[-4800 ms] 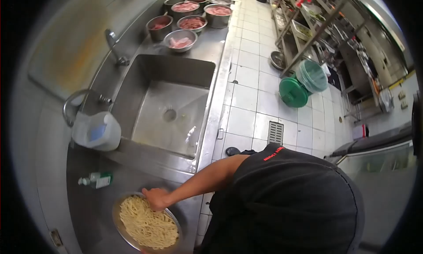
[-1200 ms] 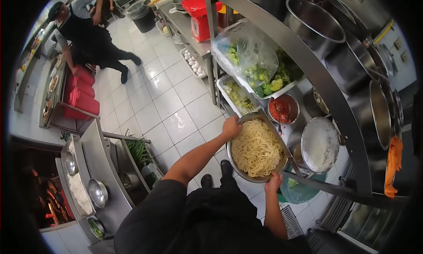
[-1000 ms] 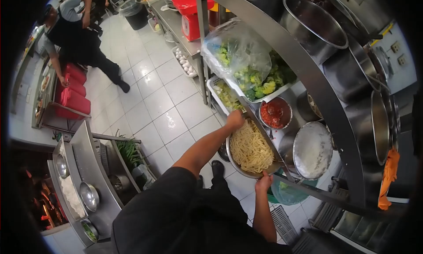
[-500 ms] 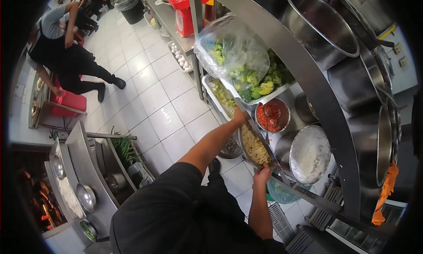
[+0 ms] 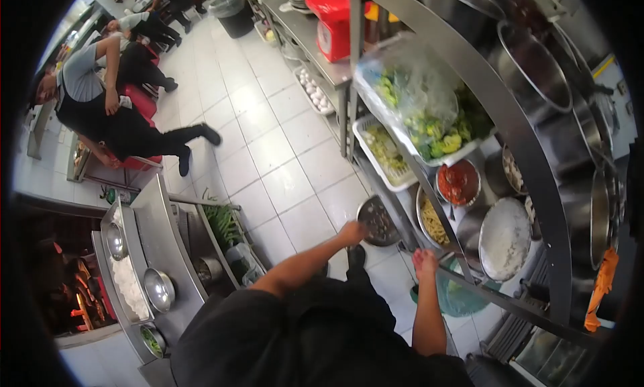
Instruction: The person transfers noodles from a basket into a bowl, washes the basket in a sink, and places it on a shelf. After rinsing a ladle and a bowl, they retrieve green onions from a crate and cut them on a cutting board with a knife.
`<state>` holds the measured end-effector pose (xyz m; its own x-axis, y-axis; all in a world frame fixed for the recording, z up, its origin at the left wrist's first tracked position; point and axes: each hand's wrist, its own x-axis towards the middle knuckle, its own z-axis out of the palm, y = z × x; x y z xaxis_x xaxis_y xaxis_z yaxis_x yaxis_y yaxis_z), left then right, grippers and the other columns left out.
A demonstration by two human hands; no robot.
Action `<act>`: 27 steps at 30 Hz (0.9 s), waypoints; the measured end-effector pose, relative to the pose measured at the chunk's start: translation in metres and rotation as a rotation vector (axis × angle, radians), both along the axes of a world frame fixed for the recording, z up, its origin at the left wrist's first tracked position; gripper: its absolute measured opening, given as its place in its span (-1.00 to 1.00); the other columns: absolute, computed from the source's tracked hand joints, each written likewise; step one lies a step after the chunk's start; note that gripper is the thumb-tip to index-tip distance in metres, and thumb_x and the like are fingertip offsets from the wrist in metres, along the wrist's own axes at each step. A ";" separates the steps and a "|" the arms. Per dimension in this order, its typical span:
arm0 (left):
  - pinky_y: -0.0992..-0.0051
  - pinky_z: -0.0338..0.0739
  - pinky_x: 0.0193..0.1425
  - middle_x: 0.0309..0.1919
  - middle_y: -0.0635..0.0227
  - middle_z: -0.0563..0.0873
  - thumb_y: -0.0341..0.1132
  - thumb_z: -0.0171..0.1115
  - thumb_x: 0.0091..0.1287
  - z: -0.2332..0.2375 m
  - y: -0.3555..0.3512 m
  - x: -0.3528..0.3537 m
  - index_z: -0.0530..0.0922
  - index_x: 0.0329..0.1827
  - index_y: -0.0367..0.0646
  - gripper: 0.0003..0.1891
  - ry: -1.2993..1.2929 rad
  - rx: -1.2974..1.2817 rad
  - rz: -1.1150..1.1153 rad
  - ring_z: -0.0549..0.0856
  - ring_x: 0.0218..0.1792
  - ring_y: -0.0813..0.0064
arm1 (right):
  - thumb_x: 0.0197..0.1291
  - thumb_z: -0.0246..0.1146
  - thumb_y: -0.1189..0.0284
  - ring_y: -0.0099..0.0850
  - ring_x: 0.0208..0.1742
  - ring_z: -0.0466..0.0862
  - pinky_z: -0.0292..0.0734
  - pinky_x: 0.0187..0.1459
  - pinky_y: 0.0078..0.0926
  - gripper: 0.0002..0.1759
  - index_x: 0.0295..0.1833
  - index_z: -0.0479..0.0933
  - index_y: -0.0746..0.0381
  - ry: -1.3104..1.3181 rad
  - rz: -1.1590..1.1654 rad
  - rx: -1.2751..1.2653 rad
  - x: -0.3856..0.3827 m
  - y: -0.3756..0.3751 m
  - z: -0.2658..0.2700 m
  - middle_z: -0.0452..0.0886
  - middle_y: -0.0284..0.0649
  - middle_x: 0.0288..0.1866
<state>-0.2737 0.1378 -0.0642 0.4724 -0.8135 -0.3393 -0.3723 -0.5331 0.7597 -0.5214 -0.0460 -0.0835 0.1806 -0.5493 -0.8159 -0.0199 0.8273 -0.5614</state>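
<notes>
My left hand [image 5: 352,233] is near the left rim of a metal bowl with dark contents [image 5: 378,221]; blur hides its fingers. My right hand [image 5: 424,261], open with loosely curled fingers, hovers at the shelf's front edge, just below the bowl of pale noodles [image 5: 433,218]. That bowl sits on the shelf, partly behind the metal rail. Beside it are a bowl of red sauce [image 5: 459,183] and a large bowl of white powder [image 5: 504,239]. Higher up are a white basket of chopped greens [image 5: 386,152] and a tray of broccoli [image 5: 448,138] under clear plastic.
Large steel pots [image 5: 537,65] crowd the upper right behind a curved metal beam [image 5: 523,118]. A steel counter [image 5: 176,253] with bowls stands at lower left. One person [image 5: 100,112] in an apron is at upper left, with others farther back. A red scale [image 5: 333,34] stands beyond the shelf.
Both hands have come away from the noodle bowl, which now sits farther inside the shelf. My left hand has moved down and back toward me. The view has shifted, moving the scene rightward.
</notes>
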 end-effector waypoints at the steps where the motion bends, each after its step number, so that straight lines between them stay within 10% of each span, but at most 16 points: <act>1: 0.17 0.57 -0.23 -0.46 -0.06 0.69 -0.12 0.30 0.15 -0.016 0.027 0.001 0.67 -0.41 -0.29 -0.67 0.022 0.157 0.053 0.71 -0.39 0.05 | 0.27 0.11 0.53 -0.38 -0.26 0.60 0.61 -0.14 -0.32 -0.74 0.08 0.44 0.20 0.061 0.083 -0.020 0.002 0.009 0.007 0.61 -0.19 -0.23; 8: 0.32 0.62 -0.16 -0.41 0.13 0.75 -0.18 0.46 -0.01 -0.011 0.178 0.036 0.70 -0.36 -0.26 -0.70 0.221 0.264 0.396 0.74 -0.33 0.25 | 0.27 0.14 0.54 -0.54 -0.50 0.53 0.56 -0.38 -0.47 -0.75 0.07 0.49 0.23 0.148 0.277 -0.055 0.025 0.064 0.027 0.67 -0.17 -0.32; 12: 0.30 0.59 -0.21 -0.42 0.13 0.72 -0.17 0.50 -0.08 0.007 0.218 0.073 0.63 -0.40 -0.27 -0.65 0.058 0.177 0.506 0.70 -0.38 0.21 | 0.17 0.08 0.61 -0.55 -0.77 0.32 0.18 -0.78 -0.55 -0.83 -0.16 0.56 0.30 0.270 0.448 -0.335 0.052 0.099 0.039 0.66 -0.10 -0.46; 20: 0.15 0.57 -0.23 -0.50 0.00 0.67 -0.42 0.17 -0.04 0.038 0.229 0.124 0.57 -0.51 -0.22 -0.93 -0.122 0.092 0.677 0.69 -0.37 0.00 | 0.11 0.14 0.55 -0.42 -0.74 0.48 0.35 -0.70 -0.39 -0.82 -0.49 0.58 0.34 0.325 0.687 -0.904 0.039 0.113 -0.024 0.61 -0.13 -0.59; 22: 0.14 0.56 -0.24 -0.51 -0.01 0.66 -0.46 0.10 -0.04 0.041 0.222 0.138 0.57 -0.51 -0.22 -0.91 -0.121 0.039 0.683 0.68 -0.38 -0.02 | 0.08 0.27 0.31 -0.16 -0.45 0.70 0.56 -0.35 -0.18 -0.76 -0.46 0.67 0.26 0.761 1.114 -0.799 0.026 0.107 -0.040 0.70 -0.09 -0.42; 27: 0.10 0.55 -0.23 -0.49 -0.02 0.67 -0.45 0.10 -0.03 0.018 0.235 0.173 0.57 -0.51 -0.22 -0.91 -0.148 0.094 0.719 0.68 -0.35 -0.04 | -0.04 0.34 0.25 -0.22 -0.43 0.71 0.57 -0.36 -0.21 -0.80 -0.51 0.69 0.15 0.785 2.082 -1.281 0.005 0.101 -0.057 0.70 -0.16 -0.46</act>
<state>-0.1003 0.3726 -0.0459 0.9238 -0.2568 -0.2840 -0.0015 -0.7441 0.6680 -0.5161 0.0555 -0.1410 0.7987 -0.1979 -0.5682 -0.2646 -0.9637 -0.0363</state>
